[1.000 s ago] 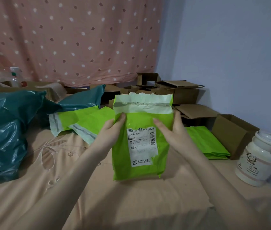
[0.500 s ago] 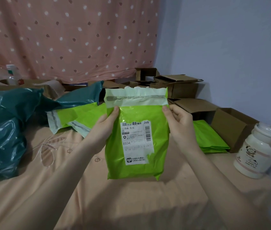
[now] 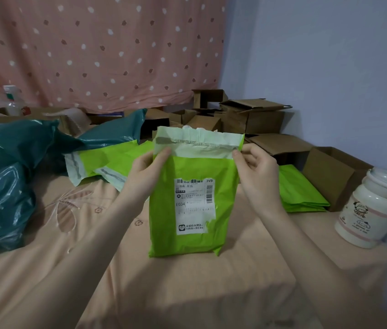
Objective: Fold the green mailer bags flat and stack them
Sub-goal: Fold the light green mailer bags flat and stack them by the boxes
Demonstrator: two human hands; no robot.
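Holding a green mailer bag point(image 3: 192, 200) upright over the bed point(image 3: 187, 281): long axis vertical, torn white seal flap on top, folded bottom edge down near the peach bedsheet, shipping label point(image 3: 195, 205) facing the camera. Whether the bottom edge touches the sheet, cannot tell.

Head view, hands:
- left hand point(image 3: 146, 172) grips the bag's upper left edge, thumb on the front just under the flap
- right hand point(image 3: 256, 172) pinches the upper right corner, fingers curled
- hands apart, one per side edge

Other task items:
- folded green bags point(image 3: 301, 193) stacked flat on the bed, right of the held bag, just beside a brown box
- unfolded green mailers point(image 3: 107, 165) lying loose behind the left hand, white strips pointing left

Containers:
- open cardboard box point(image 3: 330, 174) at right, on its side; contents not visible
- cardboard boxes point(image 3: 254, 115) clustered at the back against the wall, flaps open; interiors dark, contents unclear
- dark teal plastic bags point(image 3: 5, 176) at left, bulging; contents hidden
- white lidded jar point(image 3: 370, 210) with cartoon print at far right, lid on

Dotted pink curtain point(image 3: 93, 51) behind.
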